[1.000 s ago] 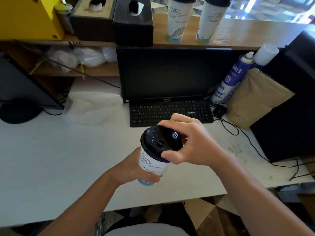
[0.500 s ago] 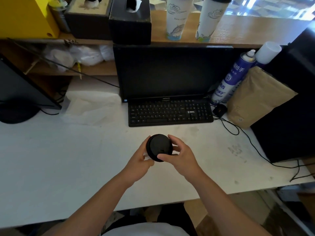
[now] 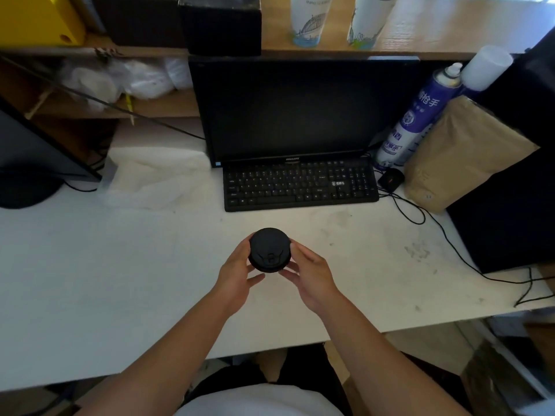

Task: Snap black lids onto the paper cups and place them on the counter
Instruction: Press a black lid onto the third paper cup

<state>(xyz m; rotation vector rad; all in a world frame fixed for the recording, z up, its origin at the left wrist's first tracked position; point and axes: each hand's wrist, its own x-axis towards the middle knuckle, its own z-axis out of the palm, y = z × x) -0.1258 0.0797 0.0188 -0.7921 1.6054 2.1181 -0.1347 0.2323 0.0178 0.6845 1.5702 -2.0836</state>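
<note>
Two-handed, holding the lid point(image 3: 269, 249) over the desk point(image 3: 90, 280), near the keyboard point(image 3: 300, 184): gripping its left rim with the left hand point(image 3: 237, 274), fingers curling round the far side and thumb tucking under; pinching its right rim with the right hand point(image 3: 309, 277), fingers lying along the edge. Looking straight down on the lid, so hiding what sits beneath it; not telling whether resting on the desk or held clear. Facing a dark monitor point(image 3: 303, 109) behind the keyboard. Seeing, higher up on the wooden counter point(image 3: 420, 28), a cup point(image 3: 309, 24) beside a second cup point(image 3: 365, 24), well apart from the hands. Seeing too, at right, a spray can point(image 3: 417, 115) beside a brown bag point(image 3: 462, 154).
</note>
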